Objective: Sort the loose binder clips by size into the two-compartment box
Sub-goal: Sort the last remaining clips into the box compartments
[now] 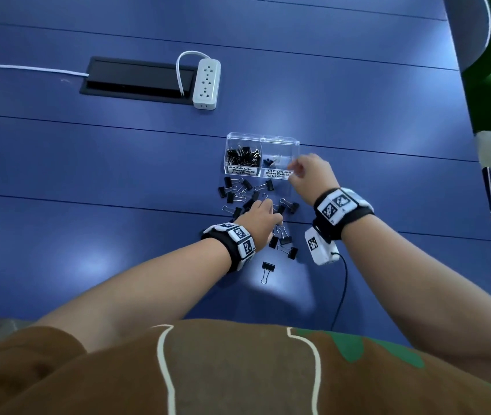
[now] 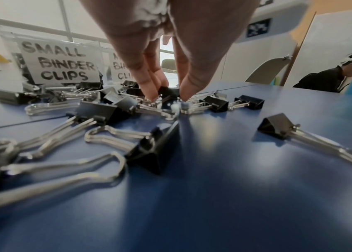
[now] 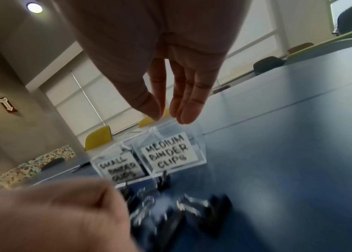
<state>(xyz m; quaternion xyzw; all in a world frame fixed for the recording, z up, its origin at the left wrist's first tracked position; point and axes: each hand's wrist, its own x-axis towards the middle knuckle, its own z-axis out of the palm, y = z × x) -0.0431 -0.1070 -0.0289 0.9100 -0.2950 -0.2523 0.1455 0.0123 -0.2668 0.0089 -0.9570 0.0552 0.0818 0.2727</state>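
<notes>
A clear two-compartment box (image 1: 263, 138) stands on the blue table. Its left half, labelled SMALL BINDER CLIPS (image 2: 60, 63), holds many small black clips. The right half, labelled MEDIUM BINDER CLIPS (image 3: 168, 153), holds only a clip or two (image 1: 269, 161). Loose black clips (image 1: 238, 187) lie scattered in front of the box, and one lone clip (image 1: 268, 269) lies nearer me. My left hand (image 2: 168, 98) reaches down into the pile, thumb and fingers pinching a black clip (image 2: 169, 92). My right hand (image 3: 168, 119) hovers over the medium half's front right corner, fingers straight and empty.
A white power strip (image 1: 206, 83) and a black cable hatch (image 1: 136, 77) lie far back on the left. A black cable (image 1: 343, 289) trails from my right wrist camera (image 1: 319, 245) toward me. The table's edge (image 1: 477, 163) runs down the right side.
</notes>
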